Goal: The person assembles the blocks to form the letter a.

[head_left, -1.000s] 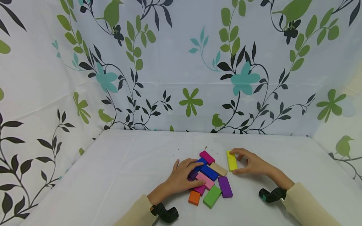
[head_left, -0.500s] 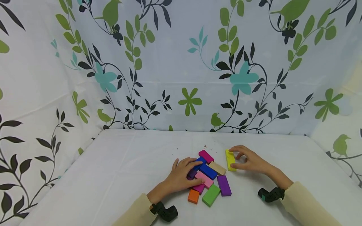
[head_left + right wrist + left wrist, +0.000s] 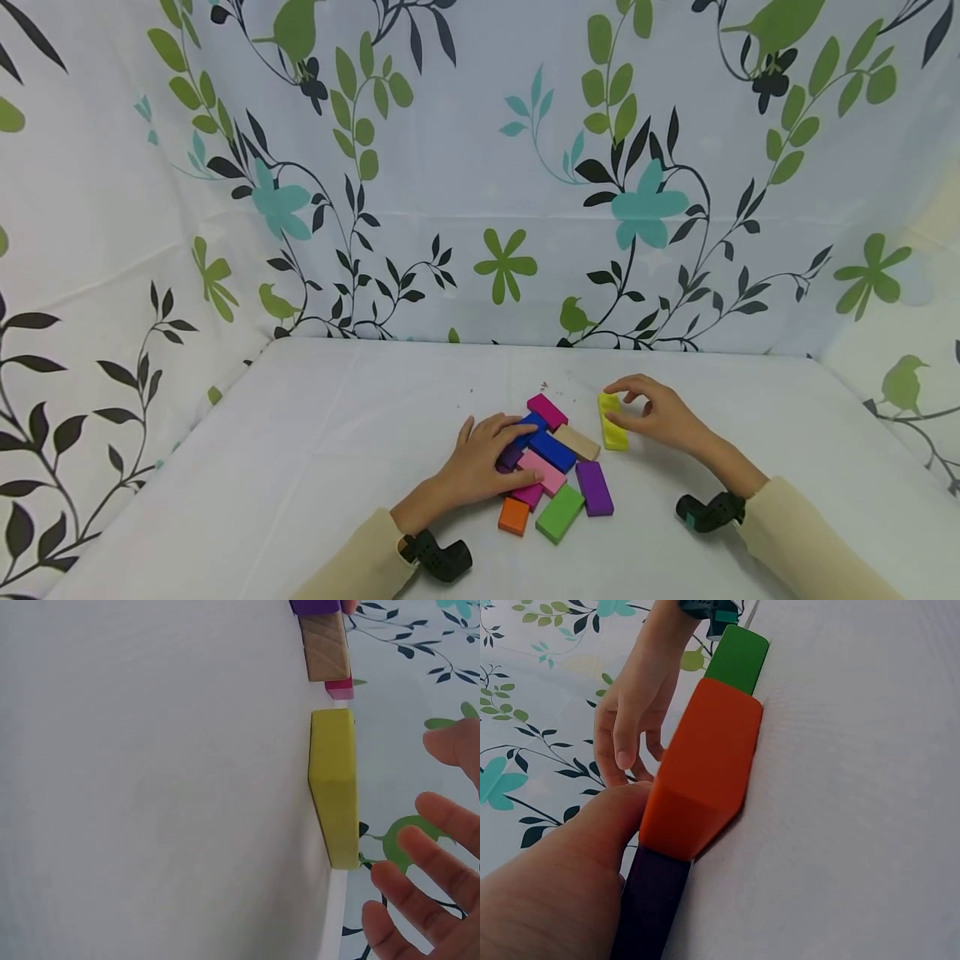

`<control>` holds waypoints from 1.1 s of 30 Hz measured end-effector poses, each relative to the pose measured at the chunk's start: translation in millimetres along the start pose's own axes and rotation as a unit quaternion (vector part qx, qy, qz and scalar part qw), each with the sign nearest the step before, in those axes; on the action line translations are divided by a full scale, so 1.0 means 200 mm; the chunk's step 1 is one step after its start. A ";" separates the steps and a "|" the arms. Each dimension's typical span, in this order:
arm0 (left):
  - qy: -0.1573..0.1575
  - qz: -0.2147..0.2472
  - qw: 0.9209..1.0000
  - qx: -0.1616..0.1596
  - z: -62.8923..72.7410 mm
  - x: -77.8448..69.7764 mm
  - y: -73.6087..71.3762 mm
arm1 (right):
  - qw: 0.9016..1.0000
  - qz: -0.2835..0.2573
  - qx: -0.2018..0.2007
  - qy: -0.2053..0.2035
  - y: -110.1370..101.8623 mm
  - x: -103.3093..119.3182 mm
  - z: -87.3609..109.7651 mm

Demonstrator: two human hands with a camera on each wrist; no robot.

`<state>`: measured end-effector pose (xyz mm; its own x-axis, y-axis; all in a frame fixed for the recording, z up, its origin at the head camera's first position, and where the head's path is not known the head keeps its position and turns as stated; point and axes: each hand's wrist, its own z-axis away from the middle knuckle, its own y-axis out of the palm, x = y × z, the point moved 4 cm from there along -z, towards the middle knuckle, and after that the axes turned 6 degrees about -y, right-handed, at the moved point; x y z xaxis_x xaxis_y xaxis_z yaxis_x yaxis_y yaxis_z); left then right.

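**Inspector A:** Report on the right hand.

**Inspector B:** It sits at the yellow block, which lies flat on the white desk, set apart to the right of the main cluster. In the head view the forefinger arches over the block's far end and the thumb is at its right side. In the right wrist view the fingers are spread and loosely extended beside the block, with a gap showing. I record no closed grip; whether a fingertip touches the block, I cannot tell.

**Inspector A:** And the left hand?

**Inspector B:** Palm down on the left edge of the cluster, fingers laid fairly straight over the blue block and a dark purple block. The thumb reaches toward the pink block. It presses on them; it does not curl round anything.

**Inspector A:** List the cluster.

**Inspector B:** A magenta block at the far end, a plain wooden block beside the blue one, a purple block on the near right, a green block and an orange block nearest the person. Several touch or overlap. The wooden block is the one nearest the yellow block, not touching it.

**Inspector A:** Surroundings?

**Inspector B:** A floral-print cloth backdrop with birds and leaves on three sides. Cream sleeves, and a black wrist camera mount on each forearm.
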<state>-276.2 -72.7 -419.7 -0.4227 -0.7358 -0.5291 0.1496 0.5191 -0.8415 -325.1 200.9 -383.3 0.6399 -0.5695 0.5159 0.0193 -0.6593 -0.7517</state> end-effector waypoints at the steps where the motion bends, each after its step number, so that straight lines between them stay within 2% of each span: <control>1: 0.000 0.000 1.000 0.000 0.00 0.00 0.00 | 1.000 0.001 -0.005 0.000 0.00 0.00 -0.01; 11: -0.006 -0.008 1.000 0.003 0.00 0.01 0.00 | 0.998 -0.040 -0.023 -0.033 0.05 0.03 -0.07; 24: -0.005 -0.006 1.000 0.007 0.00 -0.01 0.00 | 0.996 -0.080 0.014 -0.028 0.14 0.11 -0.11; 30: -0.011 -0.020 1.000 0.005 -0.01 0.00 0.01 | 0.995 -0.083 0.028 -0.042 0.18 0.13 -0.14; 33: -0.011 -0.016 1.000 0.004 0.00 0.00 0.01 | 0.996 -0.079 0.035 -0.033 0.21 0.13 -0.16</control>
<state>-276.0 -71.4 -420.2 -0.4071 -0.7613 -0.5047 0.1439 0.4922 -0.8585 -332.5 141.8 -388.0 0.6741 -0.4266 0.6031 0.1753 -0.7007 -0.6916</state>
